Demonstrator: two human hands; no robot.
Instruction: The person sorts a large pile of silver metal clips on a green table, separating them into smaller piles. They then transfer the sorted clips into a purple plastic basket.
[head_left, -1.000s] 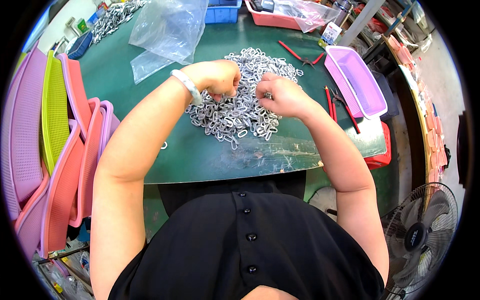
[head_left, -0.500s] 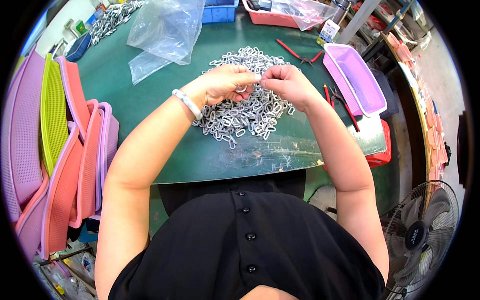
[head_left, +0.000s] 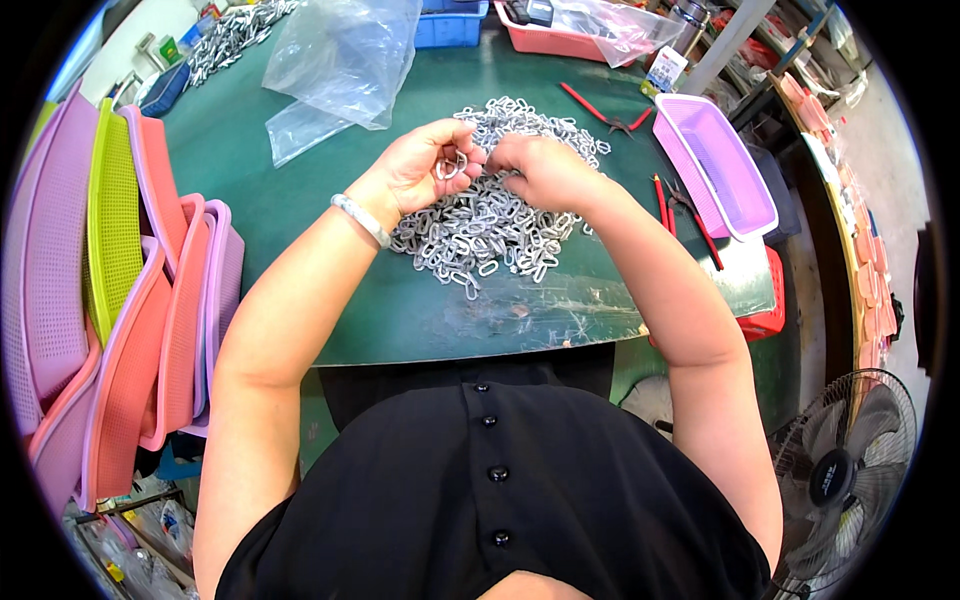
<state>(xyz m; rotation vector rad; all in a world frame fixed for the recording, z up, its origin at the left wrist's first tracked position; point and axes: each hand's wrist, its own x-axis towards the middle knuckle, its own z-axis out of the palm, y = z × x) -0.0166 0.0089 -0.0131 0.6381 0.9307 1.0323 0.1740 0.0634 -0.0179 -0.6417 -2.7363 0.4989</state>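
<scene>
Left hand (head_left: pixel 418 168): palm turned up, fingers curled round a few links (head_left: pixel 450 166), just above the pile's left side.
Right hand (head_left: pixel 545 172): back upward, fingers bent, close to the left fingertips; whether it grasps a link, I cannot tell.
Pile (head_left: pixel 475 245): loose grey links heaped on the green table (head_left: pixel 390 325), below both hands.
Pliers (head_left: pixel 614 124): red-handled, lying right of the pile, near the purple basket (head_left: pixel 722 165).
Bag (head_left: pixel 345 60): clear plastic, beyond the left hand.

Between the forearms (head_left: pixel 305 300), bare bench (head_left: pixel 430 340) leaves passage before the links (head_left: pixel 480 240); the bag (head_left: pixel 345 60) blocks far left, pliers (head_left: pixel 617 125) and basket (head_left: pixel 685 165) the right.
</scene>
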